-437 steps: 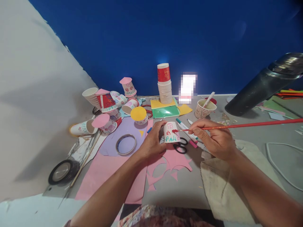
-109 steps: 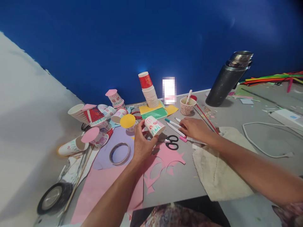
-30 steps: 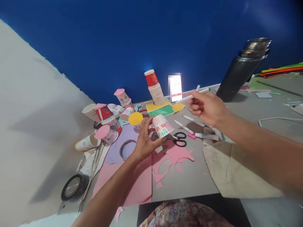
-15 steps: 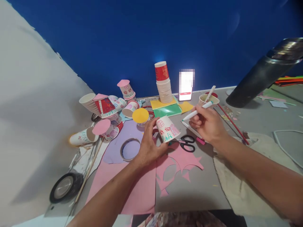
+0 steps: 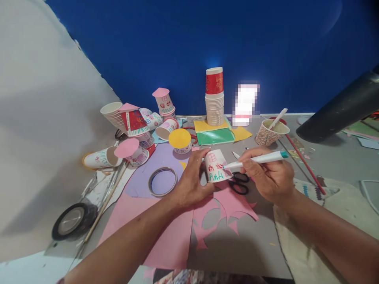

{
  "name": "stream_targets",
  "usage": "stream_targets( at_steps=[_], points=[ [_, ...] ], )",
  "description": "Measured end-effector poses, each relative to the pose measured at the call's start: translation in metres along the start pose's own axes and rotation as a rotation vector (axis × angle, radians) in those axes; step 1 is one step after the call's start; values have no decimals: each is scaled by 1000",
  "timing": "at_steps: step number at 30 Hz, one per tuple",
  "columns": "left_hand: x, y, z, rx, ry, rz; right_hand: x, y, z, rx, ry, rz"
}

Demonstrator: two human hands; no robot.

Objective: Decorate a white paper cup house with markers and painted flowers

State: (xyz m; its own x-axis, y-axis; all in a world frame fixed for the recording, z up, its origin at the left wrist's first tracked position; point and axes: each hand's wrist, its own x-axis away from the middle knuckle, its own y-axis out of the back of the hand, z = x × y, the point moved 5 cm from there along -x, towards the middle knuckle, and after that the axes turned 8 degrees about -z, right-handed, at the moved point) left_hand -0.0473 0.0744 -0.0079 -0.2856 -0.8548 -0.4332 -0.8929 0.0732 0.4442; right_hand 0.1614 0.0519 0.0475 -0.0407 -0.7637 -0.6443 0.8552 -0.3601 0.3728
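Deep blue wall backs a grey craft table (image 5: 331,165) littered with coloured paper. Near its middle, the left hand (image 5: 191,179) grips a small upturned white paper cup with drawn red windows and green grass (image 5: 215,165). The right hand (image 5: 271,175) pinches a white marker with a teal end (image 5: 257,159), tip touching the cup's side. Black scissors (image 5: 239,185) lie just beneath, on a cut pink sheet (image 5: 225,205).

A craft table: decorated paper cups (image 5: 139,122), coloured paper sheets (image 5: 214,136), scissors (image 5: 239,183), tape roll (image 5: 162,181)
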Motion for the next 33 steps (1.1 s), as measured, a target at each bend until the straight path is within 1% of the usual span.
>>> stream_targets(
  at_steps=[5, 8, 14, 24, 33],
  points=[
    [0, 0, 1, 13, 8, -22, 1, 1, 1, 52, 90, -8],
    [-1, 0, 1, 7, -5, -30, 2, 1, -2, 70, 113, -17],
    [-2, 1, -3, -15, -46, -7, 4, -2, -6, 97, 143, 3],
    [-2, 0, -3, 44, -9, -4, -3, -4, 7, 98, 255, 22],
    [-2, 0, -2, 65, 3, 2, -3, 0, 7, 56, 242, -52]
  ],
)
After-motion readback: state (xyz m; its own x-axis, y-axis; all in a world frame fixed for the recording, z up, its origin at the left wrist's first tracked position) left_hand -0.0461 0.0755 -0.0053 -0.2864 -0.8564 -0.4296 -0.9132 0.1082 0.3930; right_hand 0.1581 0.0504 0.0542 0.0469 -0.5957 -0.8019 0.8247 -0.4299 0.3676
